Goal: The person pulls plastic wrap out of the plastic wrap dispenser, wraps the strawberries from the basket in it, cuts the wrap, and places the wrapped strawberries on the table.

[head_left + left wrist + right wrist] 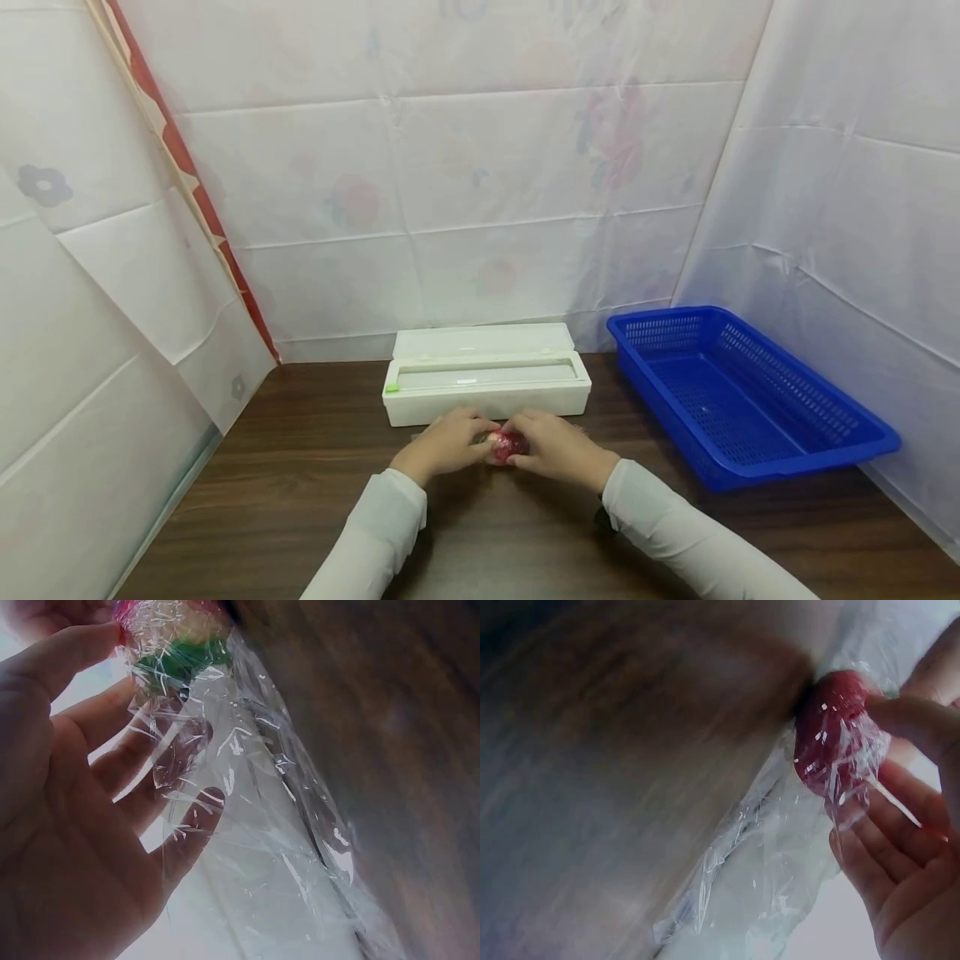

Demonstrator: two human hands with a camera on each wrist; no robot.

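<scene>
A round red item with a cream part and a green end [504, 447] is wrapped in clear plastic film [262, 810], just in front of a white box. My left hand [444, 446] holds its left side, with the thumb on the wrap near the green end in the left wrist view. From the right, my right hand [561, 447] grips the red end [836, 735] between thumb and fingers. Loose crinkled film trails out past the item on both sides. What kind of item it is, I cannot tell through the film.
The long white box [487, 407] stands behind the hands with its lid [483, 340] raised and a green tab [392, 387] at its left end. A blue perforated basket [667, 425] is at the right on the dark wooden table [300, 500]. White patterned sheets [480, 167] enclose the table.
</scene>
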